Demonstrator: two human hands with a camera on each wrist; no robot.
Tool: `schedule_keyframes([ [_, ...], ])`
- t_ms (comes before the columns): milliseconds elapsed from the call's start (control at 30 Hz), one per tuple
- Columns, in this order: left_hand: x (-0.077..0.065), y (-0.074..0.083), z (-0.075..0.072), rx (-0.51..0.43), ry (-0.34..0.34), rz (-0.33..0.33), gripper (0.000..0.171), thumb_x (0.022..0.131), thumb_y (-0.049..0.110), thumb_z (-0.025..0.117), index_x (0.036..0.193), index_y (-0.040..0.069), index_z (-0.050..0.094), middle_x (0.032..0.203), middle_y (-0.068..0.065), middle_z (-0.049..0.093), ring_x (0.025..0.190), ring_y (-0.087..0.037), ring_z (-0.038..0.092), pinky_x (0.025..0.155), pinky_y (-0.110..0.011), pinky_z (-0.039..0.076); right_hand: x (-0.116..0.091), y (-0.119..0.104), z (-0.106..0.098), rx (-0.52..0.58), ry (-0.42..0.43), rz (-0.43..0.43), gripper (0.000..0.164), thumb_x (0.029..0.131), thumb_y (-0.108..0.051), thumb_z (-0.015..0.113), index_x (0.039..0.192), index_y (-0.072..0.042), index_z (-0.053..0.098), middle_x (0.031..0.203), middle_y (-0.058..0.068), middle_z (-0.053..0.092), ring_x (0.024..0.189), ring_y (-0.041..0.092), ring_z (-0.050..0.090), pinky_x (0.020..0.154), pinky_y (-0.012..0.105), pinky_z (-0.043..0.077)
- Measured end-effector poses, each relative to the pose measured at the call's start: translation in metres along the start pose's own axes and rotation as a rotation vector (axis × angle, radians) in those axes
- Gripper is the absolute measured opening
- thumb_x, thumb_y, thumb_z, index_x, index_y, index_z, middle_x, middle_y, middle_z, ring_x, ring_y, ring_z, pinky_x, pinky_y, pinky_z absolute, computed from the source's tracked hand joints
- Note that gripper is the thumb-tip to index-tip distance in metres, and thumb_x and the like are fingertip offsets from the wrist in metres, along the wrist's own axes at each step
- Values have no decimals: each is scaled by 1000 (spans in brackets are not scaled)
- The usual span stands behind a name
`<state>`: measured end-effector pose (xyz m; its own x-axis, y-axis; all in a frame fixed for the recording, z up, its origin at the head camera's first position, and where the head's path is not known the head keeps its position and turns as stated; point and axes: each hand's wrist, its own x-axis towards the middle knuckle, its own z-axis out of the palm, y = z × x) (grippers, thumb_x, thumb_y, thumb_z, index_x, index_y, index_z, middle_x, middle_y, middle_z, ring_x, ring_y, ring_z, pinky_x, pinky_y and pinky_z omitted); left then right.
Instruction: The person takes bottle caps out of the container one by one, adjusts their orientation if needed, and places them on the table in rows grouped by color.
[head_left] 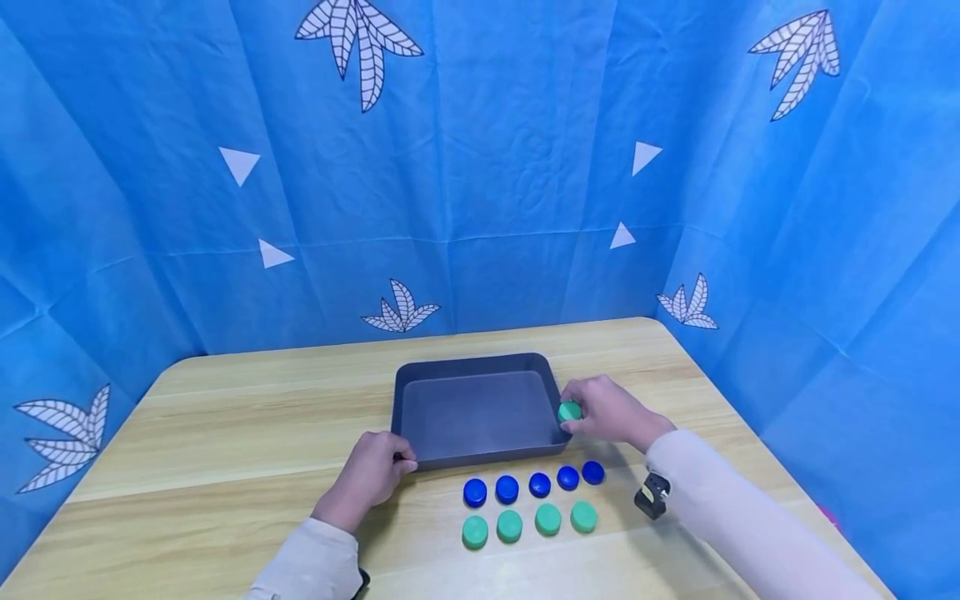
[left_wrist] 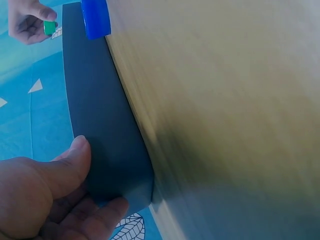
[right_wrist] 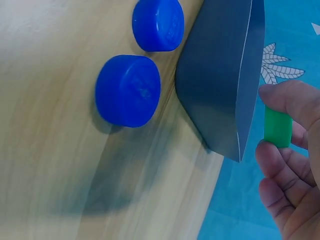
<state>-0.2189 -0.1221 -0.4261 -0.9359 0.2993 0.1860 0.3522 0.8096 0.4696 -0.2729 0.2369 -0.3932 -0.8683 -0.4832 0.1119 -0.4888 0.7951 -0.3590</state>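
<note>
A dark grey rectangular tray [head_left: 474, 414] lies on the table. My left hand [head_left: 381, 467] grips its near left corner; in the left wrist view the thumb [left_wrist: 79, 150] lies along the outer wall and the fingers wrap the corner. Between thumb and fingers, my right hand [head_left: 609, 410] pinches a green bottle cap [head_left: 569, 412] at the tray's right rim. The right wrist view shows that green cap [right_wrist: 278, 127] edge-on, just beyond the tray's corner. In front of the tray lie a row of several blue caps [head_left: 507, 489] and a row of several green caps [head_left: 547, 519].
The light wood table [head_left: 247, 417] carries the tray and caps. Blue curtains [head_left: 517, 167] with leaf prints hang behind it and along its sides. A black wrist device [head_left: 652, 496] is strapped at the right sleeve [head_left: 742, 517].
</note>
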Motion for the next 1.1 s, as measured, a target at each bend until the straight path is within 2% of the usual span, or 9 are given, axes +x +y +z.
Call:
schedule_keyframes([
  [167, 0, 0, 0, 2, -8, -5, 21, 79, 2, 78, 66, 15, 68, 70, 7, 63, 69, -11, 57, 66, -32, 50, -8, 1, 0, 20, -8, 23, 28, 77, -20, 83, 96, -7, 68, 75, -8, 59, 62, 7, 51, 57, 23, 47],
  [400, 0, 2, -1, -7, -20, -13, 21, 79, 1, 78, 66, 14, 68, 69, 7, 62, 67, -10, 55, 65, -32, 49, -21, -1, -1, 42, -19, 26, 26, 75, -21, 84, 89, -11, 65, 72, -9, 57, 61, 7, 50, 56, 24, 47],
  [733, 0, 2, -2, -8, -14, -15, 21, 79, 1, 78, 66, 14, 68, 68, 7, 63, 67, -10, 56, 65, -31, 49, -34, -5, -5, 61, -81, 42, 22, 76, -19, 83, 86, -14, 64, 71, -10, 56, 59, 7, 50, 55, 25, 45],
  [1100, 1, 3, -3, -17, -23, -27, 20, 79, 0, 78, 65, 13, 68, 69, 6, 64, 68, -11, 57, 66, -32, 49, -55, 1, 1, 66, -165, 49, 28, 72, -25, 86, 82, -17, 61, 70, -10, 54, 62, 6, 50, 56, 26, 45],
])
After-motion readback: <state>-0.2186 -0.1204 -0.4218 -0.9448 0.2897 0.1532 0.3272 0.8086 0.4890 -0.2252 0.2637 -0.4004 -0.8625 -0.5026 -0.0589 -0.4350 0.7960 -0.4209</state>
